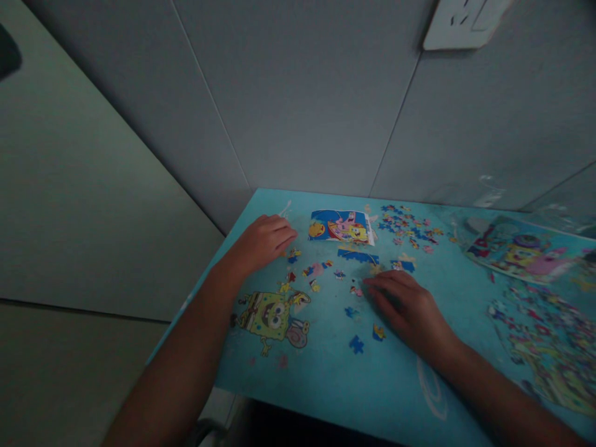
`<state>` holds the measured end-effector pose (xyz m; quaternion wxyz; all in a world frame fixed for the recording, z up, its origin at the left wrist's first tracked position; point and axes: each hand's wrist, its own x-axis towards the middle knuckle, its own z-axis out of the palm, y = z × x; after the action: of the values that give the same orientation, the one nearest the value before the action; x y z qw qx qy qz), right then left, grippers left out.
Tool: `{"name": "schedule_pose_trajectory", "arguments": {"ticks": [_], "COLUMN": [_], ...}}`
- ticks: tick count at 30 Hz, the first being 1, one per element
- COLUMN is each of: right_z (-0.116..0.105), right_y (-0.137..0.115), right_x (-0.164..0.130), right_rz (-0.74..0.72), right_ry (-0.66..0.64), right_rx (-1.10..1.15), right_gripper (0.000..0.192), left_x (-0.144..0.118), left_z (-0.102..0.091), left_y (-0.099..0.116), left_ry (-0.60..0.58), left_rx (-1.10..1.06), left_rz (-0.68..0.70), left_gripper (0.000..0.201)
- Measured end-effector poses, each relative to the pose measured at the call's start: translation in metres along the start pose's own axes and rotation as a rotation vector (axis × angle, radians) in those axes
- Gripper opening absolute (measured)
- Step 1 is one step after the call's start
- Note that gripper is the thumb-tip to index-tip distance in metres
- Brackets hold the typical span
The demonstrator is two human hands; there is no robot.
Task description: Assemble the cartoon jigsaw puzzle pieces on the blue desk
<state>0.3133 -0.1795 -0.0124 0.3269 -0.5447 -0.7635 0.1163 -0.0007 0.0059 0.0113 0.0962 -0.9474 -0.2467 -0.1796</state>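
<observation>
My left hand point(263, 241) lies palm down on the blue table point(326, 372), its fingertips beside a small loose puzzle piece point(293, 253). My right hand point(407, 307) rests flat near the table's middle, fingers stretched toward a few loose pieces point(356, 289). Neither hand visibly holds anything. Between and beyond the hands lie scattered jigsaw pieces, a partly joined blue strip point(357, 254) and a small cartoon reference picture point(342, 226). A pile of loose pieces point(407, 226) lies at the back.
A cartoon figure point(274, 316) is printed on the tabletop near my left forearm. At the right sit a clear bag of puzzle pieces point(549, 341) and another cartoon picture sheet point(526, 251). Grey wall panels rise behind; the table's left edge drops off.
</observation>
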Motion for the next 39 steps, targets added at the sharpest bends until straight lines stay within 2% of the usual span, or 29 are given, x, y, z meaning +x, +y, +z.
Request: {"name": "schedule_pose_trajectory", "arguments": {"ticks": [13,22,33,36,39], "right_z": [0.004,0.009,0.010,0.003,-0.017], "right_y": [0.004,0.004,0.003,0.009,0.025], "right_x": [-0.001,-0.001,-0.002,0.001,0.005], "right_rz": [0.009,0.026,0.013,-0.002,0.024], "right_ry": [-0.073,-0.089,-0.091,-0.067,0.030], "right_rx": [-0.044,-0.078,-0.057,-0.079,-0.168], "right_gripper": [0.018,0.019,0.016,0.019,0.023], "left_x": [0.003,0.005,0.004,0.004,0.006], "left_z": [0.005,0.009,0.012,0.014,0.016], "left_y": [0.007,0.008,0.008,0.008,0.012], "left_ry": [-0.034,-0.010,-0.035,-0.041,-0.047], "left_rx": [-0.015,-0.036,-0.078,-0.087,-0.087], "left_rz": [0.046,0.088,0.084,0.095,0.109], "left_gripper": [0.024,0.020,0.020,0.021,0.022]}}
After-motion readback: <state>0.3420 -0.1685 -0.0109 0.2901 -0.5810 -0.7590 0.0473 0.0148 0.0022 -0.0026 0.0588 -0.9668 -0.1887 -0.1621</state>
